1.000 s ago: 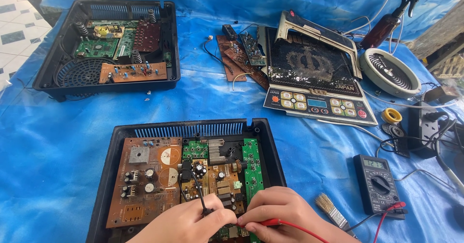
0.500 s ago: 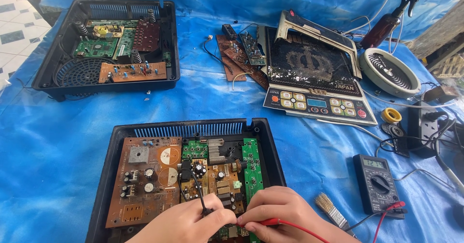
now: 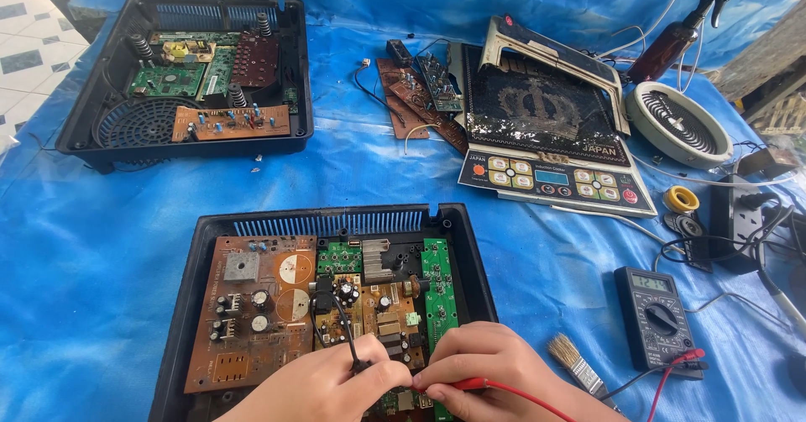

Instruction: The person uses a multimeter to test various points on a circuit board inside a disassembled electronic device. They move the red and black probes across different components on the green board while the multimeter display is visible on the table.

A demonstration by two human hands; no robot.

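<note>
Probing the lower edge of the circuit board [image 3: 353, 313] inside the near black housing [image 3: 189, 304], which lies on the blue tarp [image 3: 101, 220] close to the bottom of the view. Left hand [image 3: 323, 388] curled tight, pinching the black probe [image 3: 357, 361] between thumb and fingers, lead looping up over the board. Right hand [image 3: 495, 372] likewise closed, gripping the red probe [image 3: 470, 383], its red lead trailing right toward the multimeter [image 3: 659, 317]. Tips themselves hidden under the fingers, so exact contact points impossible to tell.

Best done, by judgement, with both wrists braced on the housing rim for steadiness, tips pressed square onto bare solder and kept apart from neighbouring pins to avoid bridging. Fingers better held back on the plastic grips, off the metal. Meter dial worth checking, display turned within easy glance. Leads best kept slack and free of the small brush [image 3: 575, 361] lying just beside the right hand.

Farther off: a second opened housing [image 3: 84, 120] at upper left, loose boards, a cooktop panel [image 3: 554, 174], a round heating coil [image 3: 676, 120].
</note>
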